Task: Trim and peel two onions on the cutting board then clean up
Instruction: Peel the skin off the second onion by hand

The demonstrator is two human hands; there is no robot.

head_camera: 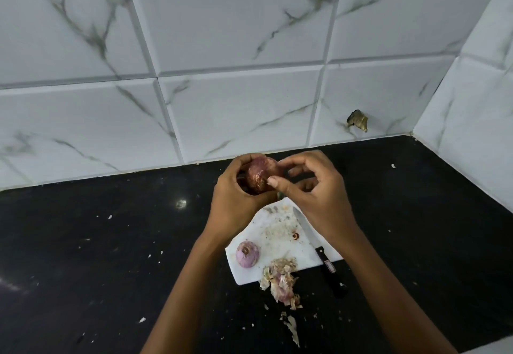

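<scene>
While the left hand [236,198] cups the second onion [261,177] above the cutting board [277,238], the right hand's [319,195] fingers [273,181] pinch its papery skin: peeling is underway and wants a steady pull. One peeled onion [247,254], one knife [316,245] and one skin pile [281,280] lie below.

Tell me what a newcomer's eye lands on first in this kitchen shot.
First, the two hands raised mid-frame: the left hand cups a red onion still in its shiny skin while the right hand picks at that skin with its fingers. Below them, on the white cutting board, lie a peeled onion at its left side, a black-handled knife along its right, and a heap of skins spilling over the near edge onto the black counter.
</scene>
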